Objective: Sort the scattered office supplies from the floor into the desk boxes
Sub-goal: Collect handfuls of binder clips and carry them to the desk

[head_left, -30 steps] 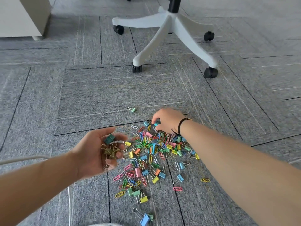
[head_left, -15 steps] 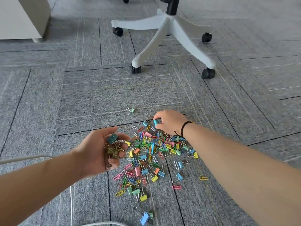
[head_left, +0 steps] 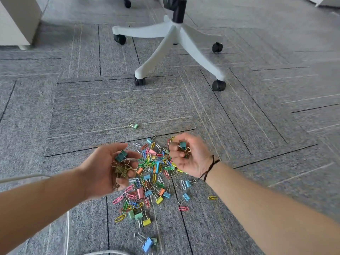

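Lower middle of frame: blue binder clip (head_left: 147,244) on the carpet floor (head_left: 92,111), then the pile of coloured clips (head_left: 150,173) at centre. My left hand (head_left: 108,170), palm up, cups a bunch of binder clips (head_left: 122,165), dark teal one on top. My right hand (head_left: 189,155), fingers curled, pinches a teal binder clip (head_left: 182,145) above the pile's far right edge. Farther, a lone green clip (head_left: 134,126). Top: white chair base (head_left: 171,39).

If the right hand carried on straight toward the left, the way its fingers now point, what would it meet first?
Probably the left hand, cupped around binder clips just across the gap. The right hand holds a teal clip, and relative height is hard to judge.
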`<action>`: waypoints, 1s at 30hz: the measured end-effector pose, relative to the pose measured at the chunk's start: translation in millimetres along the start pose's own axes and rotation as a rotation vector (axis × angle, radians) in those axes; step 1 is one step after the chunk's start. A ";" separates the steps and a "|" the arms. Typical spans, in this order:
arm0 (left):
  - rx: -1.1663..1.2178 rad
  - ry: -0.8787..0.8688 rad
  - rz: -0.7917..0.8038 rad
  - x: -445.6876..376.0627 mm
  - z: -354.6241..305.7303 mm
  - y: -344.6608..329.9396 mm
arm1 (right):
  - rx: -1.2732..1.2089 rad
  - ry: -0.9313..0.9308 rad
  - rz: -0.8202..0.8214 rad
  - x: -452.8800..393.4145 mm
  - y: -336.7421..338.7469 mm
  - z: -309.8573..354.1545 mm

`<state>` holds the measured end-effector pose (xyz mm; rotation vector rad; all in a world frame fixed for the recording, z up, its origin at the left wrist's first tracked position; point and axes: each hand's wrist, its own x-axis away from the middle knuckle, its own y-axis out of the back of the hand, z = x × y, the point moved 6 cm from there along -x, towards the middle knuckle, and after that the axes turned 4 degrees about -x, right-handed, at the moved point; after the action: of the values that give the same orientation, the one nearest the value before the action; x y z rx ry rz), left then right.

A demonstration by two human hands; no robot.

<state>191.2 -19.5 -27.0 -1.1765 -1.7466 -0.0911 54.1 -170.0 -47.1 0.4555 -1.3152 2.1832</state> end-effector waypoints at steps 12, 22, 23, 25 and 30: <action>0.026 -0.014 -0.018 8.1 -1.5 9.4 | -0.201 0.099 -0.086 18.5 31.0 22.8; -0.037 -0.018 -0.019 5.2 -0.9 4.0 | 0.165 0.140 -0.458 24.3 73.1 45.4; -0.035 -0.019 -0.018 5.2 -0.9 4.5 | 0.178 0.140 -0.475 25.5 74.1 47.2; -0.025 -0.016 -0.017 4.7 -1.0 6.4 | 0.160 0.150 -0.477 26.8 76.7 49.9; -0.011 -0.007 -0.021 3.5 0.1 11.9 | 0.156 0.122 -0.410 22.8 82.0 52.0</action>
<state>199.8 -10.8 -29.5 -1.1684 -1.7671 -0.1095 -13.5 -240.3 -68.0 0.5842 -0.8978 1.9385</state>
